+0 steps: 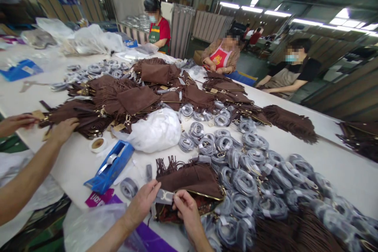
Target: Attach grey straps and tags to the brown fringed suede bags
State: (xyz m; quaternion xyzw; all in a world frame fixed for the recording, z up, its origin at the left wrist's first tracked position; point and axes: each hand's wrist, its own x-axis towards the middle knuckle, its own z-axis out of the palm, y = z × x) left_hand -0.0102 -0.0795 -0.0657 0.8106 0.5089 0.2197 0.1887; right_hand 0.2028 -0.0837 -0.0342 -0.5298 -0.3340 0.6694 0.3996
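At the near edge of the table, a brown fringed bag (pixel 189 179) lies with its gold-edged opening toward me, a patterned lining showing. Just over that opening is a small grey plastic-wrapped piece with a silvery metal clasp (pixel 165 196). My left hand (pixel 145 199) pinches its left end between thumb and fingers. On its right end, my right hand (pixel 186 206) is closed, thumb and forefinger together. A coiled grey strap (pixel 129 187) lies beside my left hand. Many wrapped strap coils (pixel 243 183) crowd the table right of the bag.
A blue tape dispenser (pixel 113 165), a tape roll (pixel 98 144) and a white plastic bundle (pixel 156 130) lie ahead. Brown fringed bags (pixel 137 98) are heaped beyond. At left, a co-worker's hands (pixel 65 130) touch a bag. Several people work across the table.
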